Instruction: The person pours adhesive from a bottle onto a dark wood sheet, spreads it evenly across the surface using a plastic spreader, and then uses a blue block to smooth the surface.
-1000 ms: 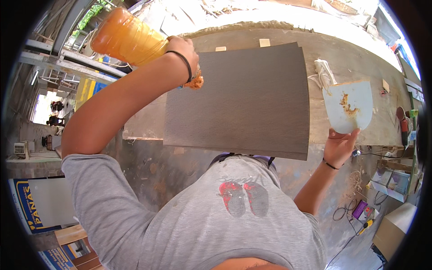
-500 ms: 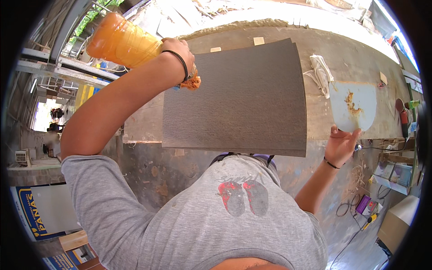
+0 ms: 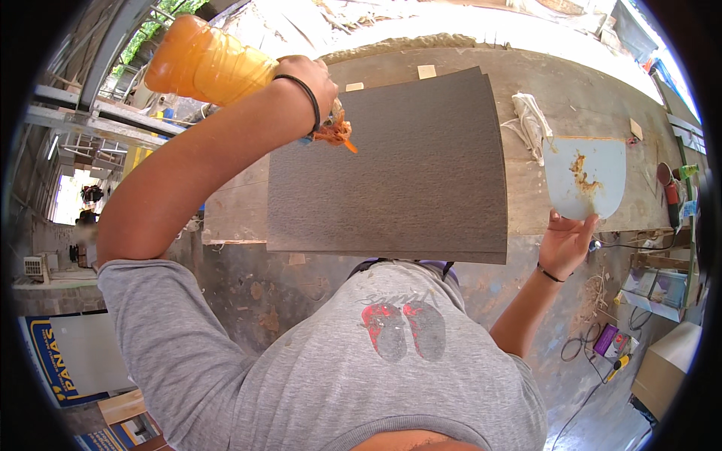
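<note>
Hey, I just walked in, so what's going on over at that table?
A person's left hand holds an orange bottle tipped neck-down near the upper left edge of the dark sheets on the wooden table. Orange material shows at its lower end; whether it touches the sheets isn't clear. The right hand grips a pale blue flat piece smeared with brown, beside a white bundle.

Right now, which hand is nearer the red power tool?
Right: the right hand is left of the red power tool; the left hand is farther left, across the dark board.
</note>
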Available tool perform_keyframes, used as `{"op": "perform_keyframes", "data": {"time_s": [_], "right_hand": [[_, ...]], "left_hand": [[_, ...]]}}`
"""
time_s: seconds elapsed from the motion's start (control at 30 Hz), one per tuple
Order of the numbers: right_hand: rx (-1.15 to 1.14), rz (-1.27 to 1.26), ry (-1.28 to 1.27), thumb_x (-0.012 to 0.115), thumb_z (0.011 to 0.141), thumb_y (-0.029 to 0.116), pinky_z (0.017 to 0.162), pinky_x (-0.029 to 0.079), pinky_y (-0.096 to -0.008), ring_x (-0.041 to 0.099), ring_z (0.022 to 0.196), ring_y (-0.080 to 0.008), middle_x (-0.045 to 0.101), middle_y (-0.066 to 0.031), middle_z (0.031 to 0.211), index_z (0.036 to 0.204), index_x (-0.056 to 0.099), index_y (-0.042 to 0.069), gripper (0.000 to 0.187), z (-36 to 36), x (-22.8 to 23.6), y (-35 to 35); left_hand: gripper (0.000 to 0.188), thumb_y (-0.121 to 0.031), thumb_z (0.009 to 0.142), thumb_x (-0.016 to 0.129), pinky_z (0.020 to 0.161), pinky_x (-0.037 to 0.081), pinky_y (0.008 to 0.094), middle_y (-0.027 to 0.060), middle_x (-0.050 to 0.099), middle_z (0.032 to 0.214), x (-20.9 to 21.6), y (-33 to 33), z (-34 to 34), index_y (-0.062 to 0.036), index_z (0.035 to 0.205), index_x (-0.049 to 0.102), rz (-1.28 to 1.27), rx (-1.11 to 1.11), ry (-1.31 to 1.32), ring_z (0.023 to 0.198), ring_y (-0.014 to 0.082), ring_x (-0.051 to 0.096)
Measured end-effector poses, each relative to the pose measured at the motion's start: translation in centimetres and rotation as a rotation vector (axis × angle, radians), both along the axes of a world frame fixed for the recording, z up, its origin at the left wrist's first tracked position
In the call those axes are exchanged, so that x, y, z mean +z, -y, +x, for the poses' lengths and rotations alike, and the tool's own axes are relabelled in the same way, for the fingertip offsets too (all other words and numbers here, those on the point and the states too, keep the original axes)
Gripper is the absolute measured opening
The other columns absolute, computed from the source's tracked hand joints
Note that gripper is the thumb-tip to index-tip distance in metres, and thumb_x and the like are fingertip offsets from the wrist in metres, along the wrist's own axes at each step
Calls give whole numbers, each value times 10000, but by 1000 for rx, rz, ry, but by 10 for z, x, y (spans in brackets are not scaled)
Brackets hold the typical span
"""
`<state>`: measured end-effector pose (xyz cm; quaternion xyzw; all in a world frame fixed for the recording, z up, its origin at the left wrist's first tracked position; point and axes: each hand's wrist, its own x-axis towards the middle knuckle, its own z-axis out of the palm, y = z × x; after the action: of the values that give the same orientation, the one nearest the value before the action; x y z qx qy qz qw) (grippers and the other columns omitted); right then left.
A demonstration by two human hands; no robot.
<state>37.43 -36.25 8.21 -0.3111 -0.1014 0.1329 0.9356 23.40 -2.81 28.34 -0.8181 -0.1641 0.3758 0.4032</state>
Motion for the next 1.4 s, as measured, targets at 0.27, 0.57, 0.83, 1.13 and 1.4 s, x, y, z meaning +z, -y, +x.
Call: {"op": "perform_keyframes", "data": {"time_s": [0.27, 0.57, 0.83, 1.13, 1.4], "right_hand": [[-49, 12, -18, 462, 961, 248, 882, 440, -383, 506, 1140, -200, 501, -59, 1313, 1317, 422, 115, 383, 1, 5, -4], [331, -209, -71, 519, 902, 115, 1002, 389, -359, 505, 1150, -218, 526, -137, 1231, 1268, 417, -41, 411, 12, 26, -56], [834, -556, 297, 697, 803, 204, 861, 469, -352, 600, 945, -233, 610, -160, 996, 1121, 516, -64, 453, -28, 90, -232], [768, -1148, 655, 726, 758, 235, 722, 526, -324, 659, 762, -233, 644, -175, 887, 1051, 560, -60, 447, -25, 71, -277], [820, -1095, 539, 740, 732, 133, 805, 492, -322, 627, 874, -202, 619, -146, 954, 1080, 523, -49, 448, 22, 26, -248]], "left_hand": [[878, -202, 557, 843, 792, 531, 375, 150, 539, 1140, 26, -19, -16, -193, 1336, 436, -292, -76, 372, 935, 307, 629], [930, -161, 582, 832, 977, 419, 382, 148, 489, 1193, -15, -79, -148, -160, 1384, 361, -759, 218, 1119, 1128, 322, 501], [974, -212, 566, 866, 948, 423, 378, 136, 474, 1181, -48, -71, -181, -111, 1387, 351, -765, 54, 1401, 1108, 299, 488], [973, -280, 578, 886, 932, 451, 348, 130, 492, 1205, -57, -109, -233, -36, 1360, 361, -665, -33, 1800, 1103, 249, 525], [889, -251, 604, 870, 976, 410, 343, 128, 513, 1250, -150, -157, -317, 25, 1302, 393, -520, 288, 2126, 1145, 233, 507]]}}
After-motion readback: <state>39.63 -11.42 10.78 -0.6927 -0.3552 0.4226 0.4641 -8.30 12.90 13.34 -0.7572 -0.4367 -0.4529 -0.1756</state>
